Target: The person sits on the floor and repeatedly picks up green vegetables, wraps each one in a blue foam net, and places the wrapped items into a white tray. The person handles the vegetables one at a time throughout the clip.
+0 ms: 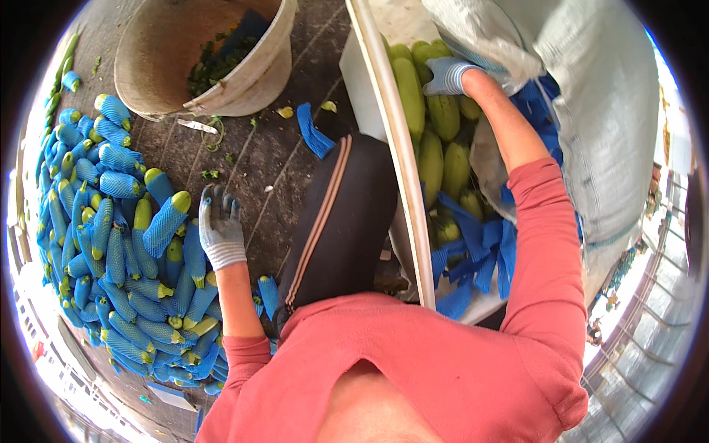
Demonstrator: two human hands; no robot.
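Observation:
My left hand, in a grey-blue knit glove with a white cuff, has its fingers apart and holds nothing. It is at the right edge of a heap of green zucchini in blue foam net sleeves; a sleeved zucchini lies just left of it. My right hand, gloved likewise, reaches over bare zucchini inside a white-walled bin. Its fingers rest against a zucchini at the far end, but I cannot tell if they grip it. Loose blue net sleeves lie in the bin's near part.
A large off-white tub with green scraps stands ahead on the dark floor. A stray blue sleeve lies by my knee. Big white woven sacks crowd the bin's right side. A white knife-like object lies near the tub.

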